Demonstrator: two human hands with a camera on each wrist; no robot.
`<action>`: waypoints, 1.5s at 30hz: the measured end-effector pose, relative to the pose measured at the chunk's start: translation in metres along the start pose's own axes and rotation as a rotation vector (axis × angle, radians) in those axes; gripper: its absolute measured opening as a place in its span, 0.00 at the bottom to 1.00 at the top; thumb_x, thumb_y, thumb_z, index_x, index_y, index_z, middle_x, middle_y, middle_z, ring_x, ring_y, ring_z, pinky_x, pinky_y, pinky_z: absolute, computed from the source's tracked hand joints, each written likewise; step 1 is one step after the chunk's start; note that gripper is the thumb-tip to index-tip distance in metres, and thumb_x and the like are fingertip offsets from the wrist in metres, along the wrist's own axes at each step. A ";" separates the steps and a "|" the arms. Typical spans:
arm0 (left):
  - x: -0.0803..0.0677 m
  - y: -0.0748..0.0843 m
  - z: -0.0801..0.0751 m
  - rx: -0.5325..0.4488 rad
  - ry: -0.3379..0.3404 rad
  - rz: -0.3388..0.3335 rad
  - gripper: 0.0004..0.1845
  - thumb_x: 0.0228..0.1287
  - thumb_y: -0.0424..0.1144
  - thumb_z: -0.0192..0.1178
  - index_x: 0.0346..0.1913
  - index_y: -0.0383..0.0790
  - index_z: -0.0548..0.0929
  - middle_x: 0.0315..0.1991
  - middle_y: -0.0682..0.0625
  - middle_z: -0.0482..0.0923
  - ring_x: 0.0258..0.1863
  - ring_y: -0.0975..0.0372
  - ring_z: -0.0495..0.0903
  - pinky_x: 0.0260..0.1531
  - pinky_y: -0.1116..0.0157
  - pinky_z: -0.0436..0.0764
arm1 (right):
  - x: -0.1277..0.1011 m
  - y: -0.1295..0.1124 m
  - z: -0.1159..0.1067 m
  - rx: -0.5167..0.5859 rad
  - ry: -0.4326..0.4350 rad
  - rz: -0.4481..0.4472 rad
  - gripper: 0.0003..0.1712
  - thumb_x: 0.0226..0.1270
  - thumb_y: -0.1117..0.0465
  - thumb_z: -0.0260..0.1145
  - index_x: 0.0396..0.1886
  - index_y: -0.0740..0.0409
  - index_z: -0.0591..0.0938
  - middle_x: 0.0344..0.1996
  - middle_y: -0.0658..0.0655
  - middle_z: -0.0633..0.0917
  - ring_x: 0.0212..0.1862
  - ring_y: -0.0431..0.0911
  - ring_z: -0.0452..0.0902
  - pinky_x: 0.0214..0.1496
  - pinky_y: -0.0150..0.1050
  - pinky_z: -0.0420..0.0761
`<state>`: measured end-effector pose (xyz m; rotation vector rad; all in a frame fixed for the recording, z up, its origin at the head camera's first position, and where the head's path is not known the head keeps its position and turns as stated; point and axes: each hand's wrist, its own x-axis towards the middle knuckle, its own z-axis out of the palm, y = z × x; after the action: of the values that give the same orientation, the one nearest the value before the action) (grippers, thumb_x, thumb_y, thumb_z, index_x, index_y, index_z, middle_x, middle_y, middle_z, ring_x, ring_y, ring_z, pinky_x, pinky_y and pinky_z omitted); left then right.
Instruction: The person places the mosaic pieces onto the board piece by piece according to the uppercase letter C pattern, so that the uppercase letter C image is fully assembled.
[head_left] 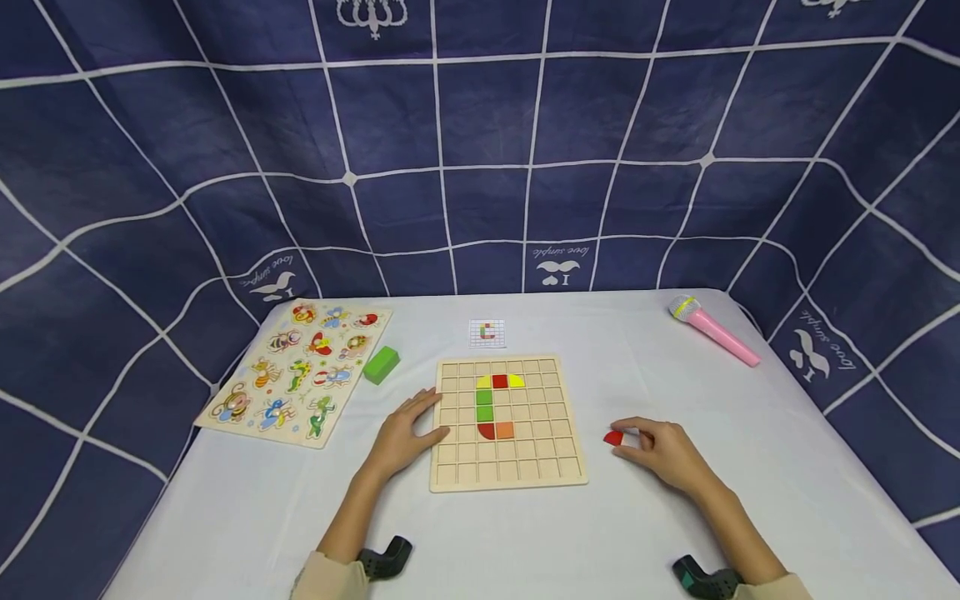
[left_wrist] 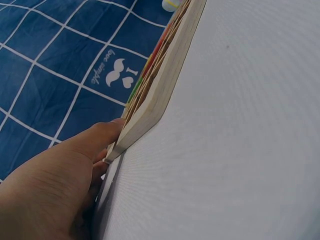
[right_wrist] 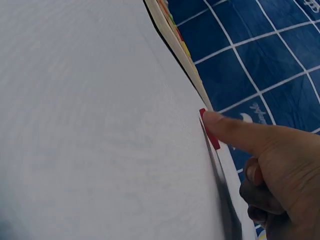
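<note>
On the table lies a square wooden grid board (head_left: 536,458). It bears a C-like row of flat pieces: yellow quarter-rounds, a red square (head_left: 499,382), green squares (head_left: 484,405), a red quarter-round (head_left: 487,431) and an orange square (head_left: 505,430). My left hand (head_left: 403,437) rests on the board's left edge, thumb over the rim and fingers loosely extended along the side. To the right of the board, my right hand (head_left: 663,450) pinches a red quarter-round piece (head_left: 613,437) between thumb and fingers, close over the cloth. In the right wrist view, the thumb covers part of the red piece (right_wrist: 214,140).
A small printed pattern card (head_left: 487,333) lies behind the board. Left of it are a green block (head_left: 382,365) and a wooden insect puzzle (head_left: 288,375). A pink microphone (head_left: 716,331) lies at the back right. Dark blue checked cloth (head_left: 487,200) hangs behind the table.
</note>
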<state>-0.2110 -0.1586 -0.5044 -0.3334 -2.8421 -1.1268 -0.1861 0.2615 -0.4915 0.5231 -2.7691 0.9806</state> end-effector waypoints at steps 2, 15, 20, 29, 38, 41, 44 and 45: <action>0.000 0.000 0.000 0.000 -0.001 -0.001 0.33 0.53 0.51 0.66 0.62 0.46 0.72 0.66 0.53 0.63 0.67 0.57 0.57 0.66 0.54 0.55 | -0.001 0.003 -0.001 -0.011 -0.003 0.007 0.17 0.47 0.54 0.75 0.39 0.48 0.85 0.09 0.40 0.62 0.14 0.32 0.53 0.15 0.27 0.55; 0.000 0.000 0.000 -0.007 -0.008 -0.024 0.33 0.52 0.53 0.66 0.62 0.48 0.72 0.66 0.53 0.63 0.67 0.56 0.57 0.65 0.51 0.56 | 0.034 0.007 0.016 -0.089 0.115 0.018 0.16 0.51 0.56 0.73 0.39 0.58 0.84 0.09 0.43 0.64 0.14 0.35 0.55 0.14 0.29 0.56; -0.001 0.000 0.001 -0.007 -0.010 -0.022 0.34 0.52 0.53 0.66 0.62 0.48 0.72 0.66 0.53 0.63 0.67 0.57 0.57 0.65 0.51 0.56 | 0.033 0.008 0.017 -0.117 0.133 0.055 0.17 0.51 0.55 0.73 0.40 0.59 0.84 0.09 0.44 0.64 0.14 0.36 0.56 0.14 0.30 0.57; 0.001 -0.001 0.000 -0.002 -0.009 -0.016 0.33 0.52 0.53 0.66 0.62 0.48 0.72 0.66 0.54 0.63 0.67 0.57 0.57 0.65 0.52 0.57 | 0.014 0.001 0.018 -0.117 0.161 0.014 0.15 0.49 0.56 0.74 0.38 0.55 0.85 0.09 0.41 0.62 0.14 0.33 0.53 0.14 0.28 0.56; 0.000 -0.001 -0.003 -0.007 -0.010 -0.016 0.33 0.52 0.53 0.66 0.62 0.48 0.72 0.66 0.53 0.63 0.68 0.57 0.56 0.65 0.52 0.56 | 0.022 0.003 0.021 -0.099 0.180 -0.035 0.18 0.49 0.57 0.74 0.41 0.56 0.84 0.09 0.40 0.62 0.14 0.33 0.53 0.14 0.28 0.56; 0.000 -0.001 -0.002 -0.009 -0.009 -0.016 0.33 0.52 0.53 0.66 0.62 0.48 0.72 0.66 0.53 0.63 0.68 0.56 0.56 0.65 0.52 0.56 | 0.028 0.006 0.022 -0.076 0.159 -0.050 0.20 0.49 0.57 0.74 0.43 0.57 0.84 0.09 0.41 0.62 0.14 0.32 0.52 0.14 0.28 0.55; 0.000 -0.001 -0.001 -0.005 -0.010 -0.014 0.33 0.53 0.53 0.66 0.62 0.48 0.72 0.66 0.53 0.63 0.68 0.56 0.56 0.65 0.52 0.56 | 0.034 0.008 0.023 -0.062 0.142 -0.058 0.20 0.49 0.56 0.74 0.43 0.57 0.84 0.09 0.40 0.63 0.13 0.31 0.52 0.14 0.28 0.55; 0.000 -0.001 -0.001 -0.004 -0.009 -0.012 0.33 0.53 0.53 0.66 0.62 0.48 0.72 0.66 0.53 0.63 0.68 0.56 0.56 0.65 0.52 0.56 | 0.035 0.009 0.023 -0.059 0.138 -0.057 0.20 0.49 0.56 0.74 0.43 0.57 0.84 0.09 0.40 0.63 0.13 0.31 0.52 0.13 0.28 0.55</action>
<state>-0.2110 -0.1600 -0.5043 -0.3235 -2.8536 -1.1369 -0.2225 0.2437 -0.5051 0.5025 -2.6378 0.8850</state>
